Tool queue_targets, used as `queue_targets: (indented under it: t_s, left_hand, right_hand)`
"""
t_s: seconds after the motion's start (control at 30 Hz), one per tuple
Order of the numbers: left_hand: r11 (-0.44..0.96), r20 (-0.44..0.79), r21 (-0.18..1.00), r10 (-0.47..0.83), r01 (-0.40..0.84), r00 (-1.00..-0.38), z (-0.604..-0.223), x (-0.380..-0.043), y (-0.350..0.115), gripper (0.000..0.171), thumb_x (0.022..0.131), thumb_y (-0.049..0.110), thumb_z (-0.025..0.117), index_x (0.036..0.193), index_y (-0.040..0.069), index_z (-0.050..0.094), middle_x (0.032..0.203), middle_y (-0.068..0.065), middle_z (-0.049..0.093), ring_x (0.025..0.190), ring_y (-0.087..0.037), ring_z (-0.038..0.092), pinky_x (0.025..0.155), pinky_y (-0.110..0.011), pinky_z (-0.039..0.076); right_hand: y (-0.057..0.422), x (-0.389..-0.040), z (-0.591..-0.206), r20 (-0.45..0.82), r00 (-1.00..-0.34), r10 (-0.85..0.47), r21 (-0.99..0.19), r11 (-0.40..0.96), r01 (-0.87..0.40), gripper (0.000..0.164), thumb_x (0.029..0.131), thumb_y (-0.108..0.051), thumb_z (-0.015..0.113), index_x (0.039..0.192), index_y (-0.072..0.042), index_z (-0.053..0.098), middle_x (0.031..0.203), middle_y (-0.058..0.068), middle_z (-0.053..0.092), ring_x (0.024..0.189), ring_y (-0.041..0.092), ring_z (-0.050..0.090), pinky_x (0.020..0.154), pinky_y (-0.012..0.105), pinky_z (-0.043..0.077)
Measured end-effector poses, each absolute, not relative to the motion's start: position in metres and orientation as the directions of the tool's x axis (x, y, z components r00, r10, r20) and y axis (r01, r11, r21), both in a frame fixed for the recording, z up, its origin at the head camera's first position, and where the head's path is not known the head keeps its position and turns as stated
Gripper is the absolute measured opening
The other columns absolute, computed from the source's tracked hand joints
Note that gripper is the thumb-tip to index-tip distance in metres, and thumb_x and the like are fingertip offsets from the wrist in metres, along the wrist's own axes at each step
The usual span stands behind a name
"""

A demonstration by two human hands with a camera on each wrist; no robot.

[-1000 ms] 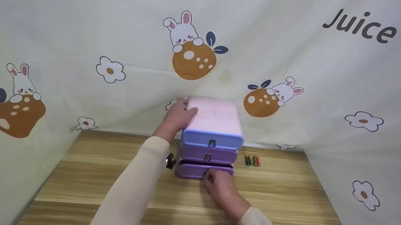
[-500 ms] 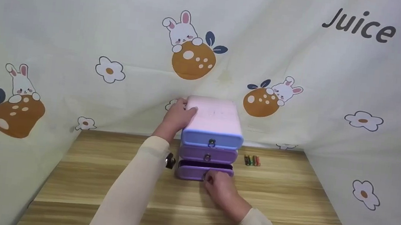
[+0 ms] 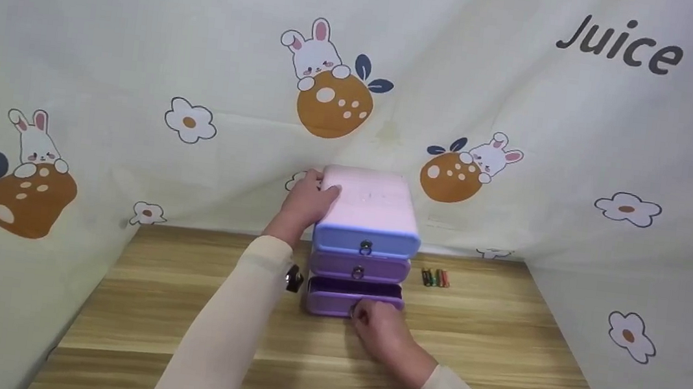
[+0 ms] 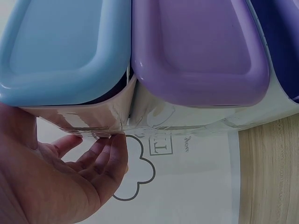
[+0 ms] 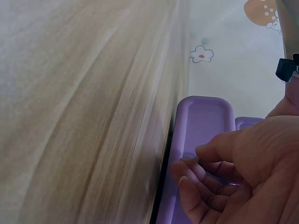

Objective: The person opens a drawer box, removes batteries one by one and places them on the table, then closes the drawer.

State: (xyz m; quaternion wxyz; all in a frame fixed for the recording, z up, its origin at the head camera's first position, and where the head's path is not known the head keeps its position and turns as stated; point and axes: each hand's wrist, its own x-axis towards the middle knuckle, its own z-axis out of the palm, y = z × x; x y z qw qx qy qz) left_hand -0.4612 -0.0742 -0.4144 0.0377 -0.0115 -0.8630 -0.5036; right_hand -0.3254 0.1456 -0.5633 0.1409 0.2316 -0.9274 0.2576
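A small drawer unit (image 3: 367,198) with a pink top stands against the back cloth. Its top drawer (image 3: 341,239) is blue; the middle drawer (image 3: 329,263) is purple, and both are closed. The purple bottom drawer (image 3: 329,303) is pulled partway out, its dark inside showing. My left hand (image 3: 308,200) holds the unit's upper left edge, thumb on top; in the left wrist view the fingers (image 4: 110,163) touch the side wall. My right hand (image 3: 384,329) pinches the bottom drawer's small pull (image 5: 200,161), mostly hidden by the fingers.
Several small batteries (image 3: 435,278) lie on the wooden table (image 3: 480,340), right of the unit. A printed cloth (image 3: 237,64) with rabbits and flowers rises behind and on both sides. Ring pulls (image 3: 366,248) hang on the upper drawers.
The bottom drawer has slid farther out toward me, with my right hand moving along with it. The left hand stays on the unit's upper left edge.
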Motion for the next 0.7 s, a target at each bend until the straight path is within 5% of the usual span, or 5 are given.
queue_targets:
  t_s: [0.7]
  left_hand:
    - [0.499,0.089,0.864,-0.026,0.065,-0.996,-0.4166,-0.4623,-0.0745,0.064,0.110,0.044,0.062,0.157,0.003,0.048,0.156,-0.019,0.058,0.146,-0.037,0.053,0.121,-0.054,0.043]
  right_hand:
    - [0.1475,-0.3177,-0.5621,0.374,-0.843,-0.386,-0.417,0.742,-0.525,0.016,0.086,0.006,0.075,0.084,-0.009,0.076,0.083,0.002,0.076,0.076,0.022,0.073,0.071,0.037,0.061]
